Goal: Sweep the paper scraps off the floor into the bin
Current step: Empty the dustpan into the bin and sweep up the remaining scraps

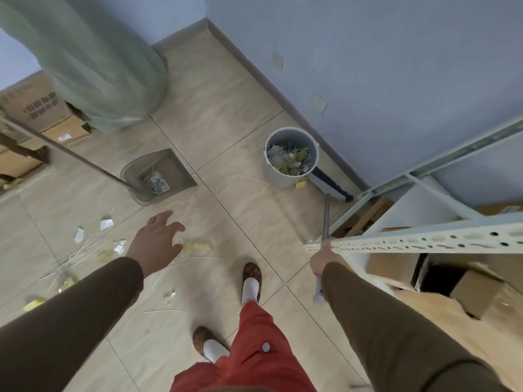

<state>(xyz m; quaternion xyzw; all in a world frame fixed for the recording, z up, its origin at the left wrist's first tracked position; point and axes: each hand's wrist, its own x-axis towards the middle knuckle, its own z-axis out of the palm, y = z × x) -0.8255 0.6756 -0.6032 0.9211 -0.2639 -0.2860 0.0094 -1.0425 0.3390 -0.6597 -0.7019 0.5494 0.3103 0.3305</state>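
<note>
Floor [226, 131]: beige tiles with dark grout lines, filling the middle of the frame.
Bin [291, 157]: upright at upper right of centre, near the skirting, holding scraps.
Dustpan [158, 176]: left of the bin, long handle slanting to the left edge.
Paper scraps [106, 223]: white and yellow, scattered at lower left with thin white sticks.
Broom head [332, 186]: just right of the bin.
Cardboard boxes [36, 108]: stacked at upper left.

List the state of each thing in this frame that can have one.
Bin: upright, partly filled with scraps.
Dustpan: on the floor, some debris inside.
Broom: gripped by the right hand, head beside the bin.
Left hand: open, holding nothing.
Paper scraps: scattered on the floor.
</note>
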